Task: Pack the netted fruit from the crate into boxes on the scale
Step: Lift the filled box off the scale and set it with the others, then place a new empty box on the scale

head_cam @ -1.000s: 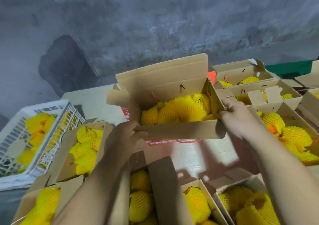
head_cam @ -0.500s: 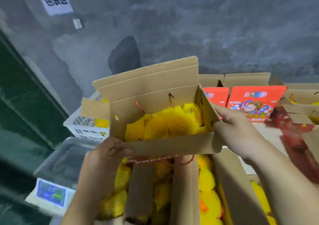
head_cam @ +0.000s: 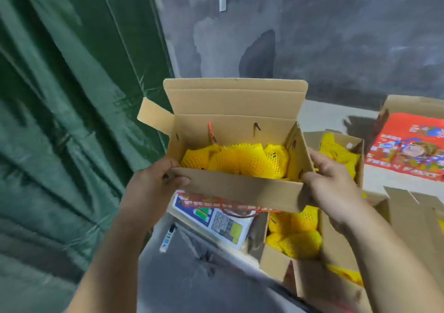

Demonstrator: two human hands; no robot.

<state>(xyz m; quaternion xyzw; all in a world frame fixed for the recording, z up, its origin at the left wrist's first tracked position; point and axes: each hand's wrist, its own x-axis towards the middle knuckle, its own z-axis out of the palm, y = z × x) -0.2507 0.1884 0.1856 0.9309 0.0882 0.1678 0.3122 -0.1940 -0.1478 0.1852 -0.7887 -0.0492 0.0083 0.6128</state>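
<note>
We find the open cardboard box [head_cam: 237, 187] held up in the air at the centre of the view, its tall rear lid flap standing upright and a small side flap jutting out at its left. Inside lies the netted fruit [head_cam: 236, 161], yellow pieces in yellow foam mesh, filling the bottom of the box; a red cord handle shows on the inner rear wall. The left hand [head_cam: 153, 187] grips the near-left corner, thumb over the folded front flap and fingers beneath. The right hand [head_cam: 329, 185] grips the near-right corner, thumb on the side wall by a hole, fingers wrapped under the box. Both hands are clamped on the box, one at each end.

Directly below the box we note the scale [head_cam: 216, 221], its keypad panel partly covered by the box's red printed front. Just right of the scale stands a second open box [head_cam: 276, 259] holding more netted fruit, and a third [head_cam: 341, 151] behind the right hand. A red printed carton [head_cam: 406, 149] lies at far right. A green tarpaulin [head_cam: 67, 110] hangs at left; a grey concrete wall [head_cam: 336, 36] rises behind.
</note>
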